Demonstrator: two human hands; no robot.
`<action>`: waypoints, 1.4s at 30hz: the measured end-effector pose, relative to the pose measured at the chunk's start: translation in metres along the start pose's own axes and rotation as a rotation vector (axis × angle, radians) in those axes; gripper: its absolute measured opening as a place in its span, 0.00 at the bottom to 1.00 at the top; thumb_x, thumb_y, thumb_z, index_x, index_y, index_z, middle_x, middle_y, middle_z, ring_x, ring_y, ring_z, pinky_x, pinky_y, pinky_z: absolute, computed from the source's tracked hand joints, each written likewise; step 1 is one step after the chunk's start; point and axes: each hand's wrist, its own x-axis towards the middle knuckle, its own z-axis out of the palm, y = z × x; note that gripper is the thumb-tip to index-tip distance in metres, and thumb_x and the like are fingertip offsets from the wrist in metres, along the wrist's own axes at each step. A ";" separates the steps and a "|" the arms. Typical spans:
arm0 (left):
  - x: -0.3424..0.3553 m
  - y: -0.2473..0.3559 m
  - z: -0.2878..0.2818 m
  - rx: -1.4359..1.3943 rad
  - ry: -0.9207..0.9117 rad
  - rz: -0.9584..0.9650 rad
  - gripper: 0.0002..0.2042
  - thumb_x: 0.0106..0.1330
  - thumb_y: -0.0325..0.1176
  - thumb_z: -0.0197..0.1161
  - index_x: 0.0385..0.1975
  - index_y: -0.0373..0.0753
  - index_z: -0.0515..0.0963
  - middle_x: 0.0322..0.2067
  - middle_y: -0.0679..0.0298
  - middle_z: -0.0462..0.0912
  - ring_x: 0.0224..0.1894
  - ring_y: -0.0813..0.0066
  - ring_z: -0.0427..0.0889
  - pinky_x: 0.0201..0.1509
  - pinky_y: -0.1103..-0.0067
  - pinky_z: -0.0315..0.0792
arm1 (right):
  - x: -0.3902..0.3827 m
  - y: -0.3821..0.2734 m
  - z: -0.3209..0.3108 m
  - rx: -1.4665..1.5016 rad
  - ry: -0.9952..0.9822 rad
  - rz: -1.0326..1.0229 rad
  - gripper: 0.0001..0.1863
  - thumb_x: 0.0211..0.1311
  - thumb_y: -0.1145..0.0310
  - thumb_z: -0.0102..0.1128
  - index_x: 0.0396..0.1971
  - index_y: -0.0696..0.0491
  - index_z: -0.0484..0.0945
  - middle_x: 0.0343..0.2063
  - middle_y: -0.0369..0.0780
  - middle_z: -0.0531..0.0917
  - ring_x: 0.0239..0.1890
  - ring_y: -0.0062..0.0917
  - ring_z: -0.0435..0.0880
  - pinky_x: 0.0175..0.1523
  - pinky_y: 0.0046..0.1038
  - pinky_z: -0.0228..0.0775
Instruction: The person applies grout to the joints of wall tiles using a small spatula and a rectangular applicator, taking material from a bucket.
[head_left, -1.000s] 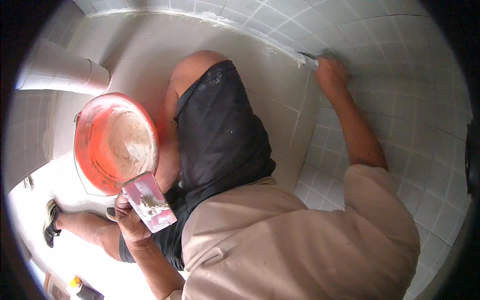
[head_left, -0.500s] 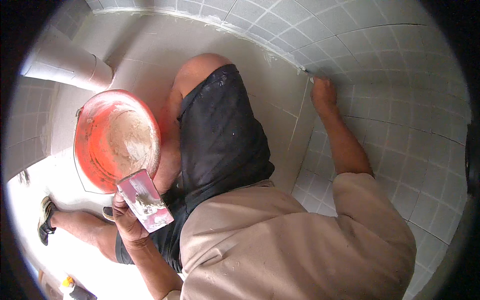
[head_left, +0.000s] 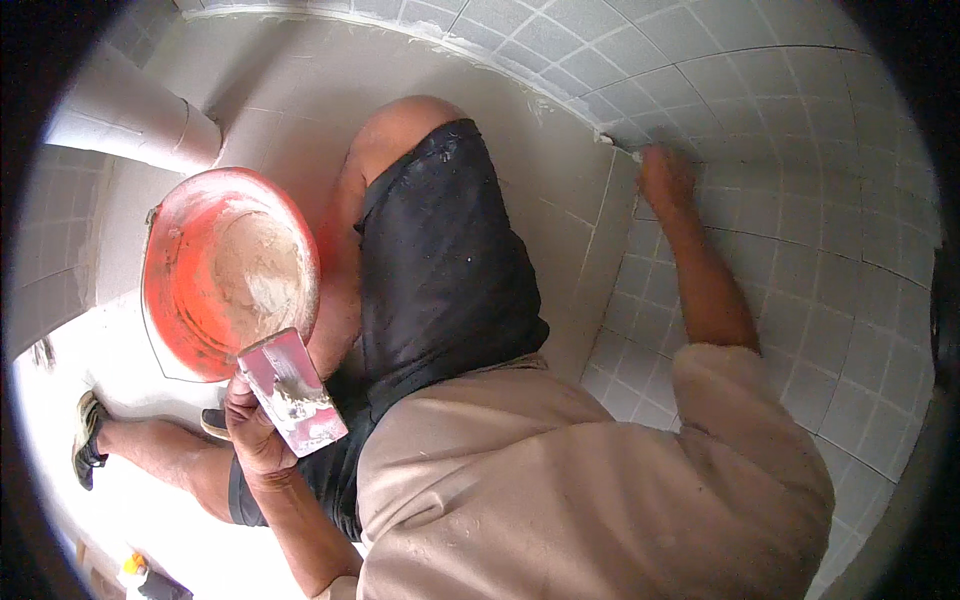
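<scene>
My left hand grips a flat pink trowel board smeared with grey grout, held just below an orange bucket that has pale grout in its bottom. My right hand reaches out to the tiled wall and presses at the corner joint, where a whitish grout line runs. The hand is blurred. Its fingers close on a small tool, of which only the pale tip shows. My bent knee in black shorts lies between the two hands.
A pale thick pipe crosses the upper left corner. My foot in a sandal rests on the bright floor at the lower left. A yellow-capped bottle stands near the bottom edge. Square grey tiles cover the walls all around.
My right hand has slid down and left along the wall joint. The left hand with the pink board has stayed beside the bucket.
</scene>
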 end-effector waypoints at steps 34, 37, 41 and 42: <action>-0.009 -0.011 -0.018 0.017 0.064 0.078 0.26 0.56 0.31 0.73 0.54 0.32 0.73 0.47 0.51 0.83 0.43 0.63 0.85 0.46 0.71 0.82 | 0.040 -0.017 0.015 0.088 -0.120 0.242 0.11 0.58 0.69 0.57 0.40 0.51 0.83 0.41 0.49 0.84 0.46 0.46 0.83 0.50 0.46 0.77; -0.008 -0.012 -0.013 0.069 0.090 0.105 0.25 0.57 0.31 0.73 0.54 0.32 0.73 0.47 0.52 0.83 0.43 0.64 0.85 0.45 0.71 0.82 | 0.034 -0.023 -0.011 0.104 -0.051 0.188 0.11 0.59 0.66 0.58 0.40 0.51 0.82 0.41 0.49 0.84 0.47 0.46 0.83 0.49 0.46 0.76; -0.003 -0.003 0.004 -0.018 0.003 0.055 0.23 0.57 0.28 0.72 0.53 0.32 0.75 0.46 0.53 0.84 0.43 0.65 0.86 0.46 0.72 0.82 | 0.048 -0.023 -0.006 -0.028 -0.055 0.042 0.09 0.58 0.67 0.59 0.36 0.52 0.81 0.39 0.49 0.84 0.45 0.46 0.83 0.49 0.46 0.76; -0.002 -0.001 0.006 -0.052 -0.044 0.049 0.21 0.58 0.27 0.71 0.52 0.31 0.77 0.46 0.53 0.84 0.44 0.66 0.86 0.48 0.72 0.82 | 0.056 -0.024 -0.002 -0.053 -0.003 -0.049 0.08 0.58 0.67 0.59 0.36 0.52 0.80 0.39 0.49 0.83 0.44 0.46 0.83 0.48 0.46 0.75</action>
